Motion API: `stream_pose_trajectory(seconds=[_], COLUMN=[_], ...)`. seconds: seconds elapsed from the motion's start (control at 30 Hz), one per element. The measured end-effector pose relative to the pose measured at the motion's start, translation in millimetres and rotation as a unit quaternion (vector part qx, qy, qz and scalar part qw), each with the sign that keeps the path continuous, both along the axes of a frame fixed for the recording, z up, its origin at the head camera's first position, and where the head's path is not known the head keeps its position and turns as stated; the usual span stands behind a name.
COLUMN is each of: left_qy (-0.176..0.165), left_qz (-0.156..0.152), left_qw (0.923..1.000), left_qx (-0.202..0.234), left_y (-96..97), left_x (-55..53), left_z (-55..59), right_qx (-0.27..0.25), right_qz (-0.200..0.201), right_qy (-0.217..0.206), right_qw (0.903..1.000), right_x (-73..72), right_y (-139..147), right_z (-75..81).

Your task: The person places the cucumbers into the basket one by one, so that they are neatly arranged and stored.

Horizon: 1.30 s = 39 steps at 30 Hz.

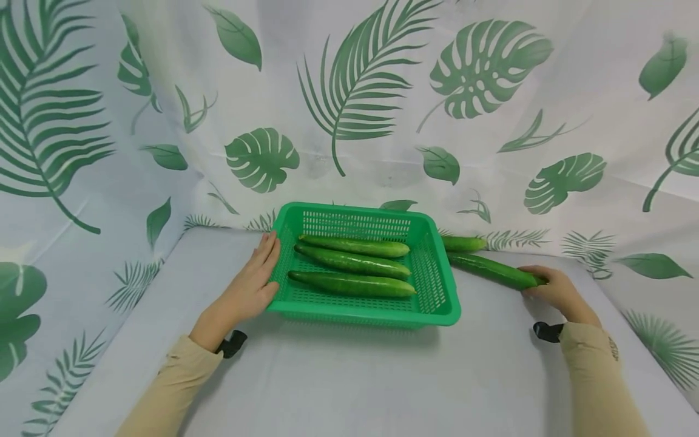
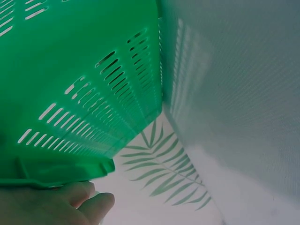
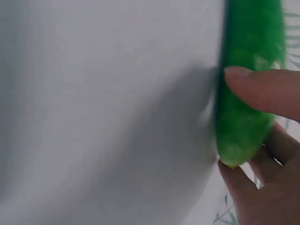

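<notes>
A green plastic basket (image 1: 349,315) stands mid-table with three cucumbers lying side by side in it, the nearest cucumber (image 1: 352,285) at the front. At the basket's left rim rests my left hand (image 1: 252,282), its fingers straight along the edge; the left wrist view shows the basket's slotted wall (image 2: 93,93) and the fingers under the rim. To the right of the basket, my right hand (image 1: 557,292) grips the right end of another cucumber (image 1: 494,271). In the right wrist view, thumb and fingers hold that cucumber's end (image 3: 243,126) on both sides.
Behind the gripped cucumber, one more cucumber (image 1: 464,244) lies against the back, partly hidden by the basket. A white cloth with green leaf prints (image 1: 377,109) hangs behind and at the sides of the white table (image 1: 355,382).
</notes>
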<state>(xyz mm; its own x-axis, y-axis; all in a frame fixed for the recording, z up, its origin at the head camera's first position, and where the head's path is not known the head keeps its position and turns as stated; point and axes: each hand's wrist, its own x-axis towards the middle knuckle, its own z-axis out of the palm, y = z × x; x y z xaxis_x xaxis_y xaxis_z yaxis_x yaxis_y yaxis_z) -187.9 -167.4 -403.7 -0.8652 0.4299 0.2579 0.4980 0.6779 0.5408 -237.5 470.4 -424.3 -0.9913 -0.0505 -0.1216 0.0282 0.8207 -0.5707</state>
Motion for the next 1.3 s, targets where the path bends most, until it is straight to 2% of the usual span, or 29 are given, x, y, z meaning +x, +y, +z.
stream_pose_trajectory(seconds=[0.07,0.23,0.43,0.67,1.1,1.3], left_qy=[-0.002,-0.004,-0.005,0.001,0.000,-0.002], left_qz=[0.002,0.004,0.008,-0.001,-0.002,-0.001], left_qw=[1.0000,1.0000,0.9999,1.0000,1.0000,1.0000], left_qx=[-0.001,-0.005,-0.006,-0.006,-0.005,-0.003], left_y=[0.7,1.0,-1.1,-1.7,-0.9,-1.0], left_x=[-1.5,-4.9,-5.4,-4.1,-2.4,-1.8], left_z=[-0.7,-2.1,-0.8,0.9,2.1,-0.3], right_qx=[-0.036,-0.085,-0.142,-0.202,-0.200,-0.181], right_qz=[-0.006,-0.025,-0.077,-0.082,-0.094,-0.122], right_qy=[-0.006,-0.012,-0.031,-0.014,-0.009,-0.012], right_qw=[0.9993,0.9960,0.9864,0.9758,0.9753,0.9758], right_x=[8.9,29.5,42.4,56.4,57.8,56.1], right_y=[2,7,4,2,-1,1], right_z=[-1.9,-7.3,-18.9,-28.9,-28.6,-32.1])
